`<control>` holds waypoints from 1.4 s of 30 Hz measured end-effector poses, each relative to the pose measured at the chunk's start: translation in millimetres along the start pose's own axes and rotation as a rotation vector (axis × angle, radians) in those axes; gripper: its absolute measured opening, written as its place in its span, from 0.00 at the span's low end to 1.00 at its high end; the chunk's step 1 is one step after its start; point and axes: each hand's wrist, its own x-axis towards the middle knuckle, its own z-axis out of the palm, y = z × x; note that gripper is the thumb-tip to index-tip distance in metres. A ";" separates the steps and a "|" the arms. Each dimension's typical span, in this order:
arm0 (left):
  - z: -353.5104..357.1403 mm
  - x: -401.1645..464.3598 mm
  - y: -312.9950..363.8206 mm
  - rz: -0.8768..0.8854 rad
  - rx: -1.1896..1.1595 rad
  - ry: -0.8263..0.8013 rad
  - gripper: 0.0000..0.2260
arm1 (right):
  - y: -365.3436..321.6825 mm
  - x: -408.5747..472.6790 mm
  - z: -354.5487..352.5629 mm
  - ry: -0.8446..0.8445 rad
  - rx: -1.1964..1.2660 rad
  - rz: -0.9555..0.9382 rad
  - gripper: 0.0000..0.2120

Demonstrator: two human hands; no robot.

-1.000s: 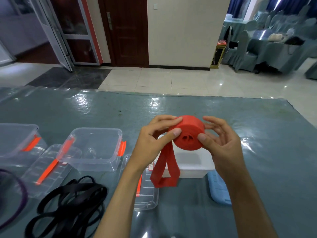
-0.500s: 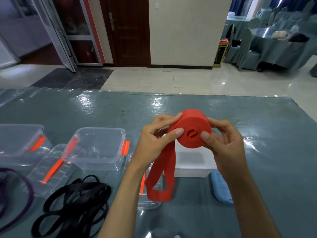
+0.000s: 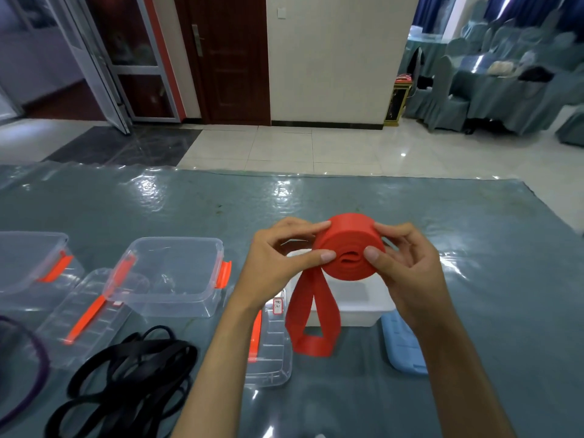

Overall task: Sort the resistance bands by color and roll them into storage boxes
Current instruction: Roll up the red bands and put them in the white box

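You're pinching the red band [image 3: 349, 248] roll between both hands, left hand [image 3: 281, 260] and right hand [image 3: 407, 267], thumbs pressing its face so the coil isn't springing open. It's hovering over the white box [image 3: 354, 306], tail dangling, probably heading in there.

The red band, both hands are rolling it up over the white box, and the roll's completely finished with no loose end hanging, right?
Not quite. In the head view the left hand and right hand do hold the red band over the white box, but the roll isn't finished: a loose loop hangs below it.
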 end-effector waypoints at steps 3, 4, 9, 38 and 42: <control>-1.8 -1.5 2.7 -0.009 0.035 0.024 0.19 | 2.4 1.1 -1.1 -0.040 -0.090 0.045 0.20; -1.4 -2.5 2.4 -0.021 0.028 0.036 0.19 | 1.8 0.7 -1.0 -0.027 -0.107 0.059 0.22; -1.5 -4.1 -0.8 -0.097 -0.057 0.029 0.27 | 0.1 -2.0 3.2 -0.031 -0.068 0.058 0.30; -1.7 -7.9 -7.4 0.065 0.106 0.069 0.16 | -4.8 -1.3 0.3 -0.115 -0.248 0.113 0.18; 1.1 -11.6 -11.3 0.026 0.005 0.074 0.12 | -18.5 5.0 -4.6 -0.179 -0.456 0.032 0.21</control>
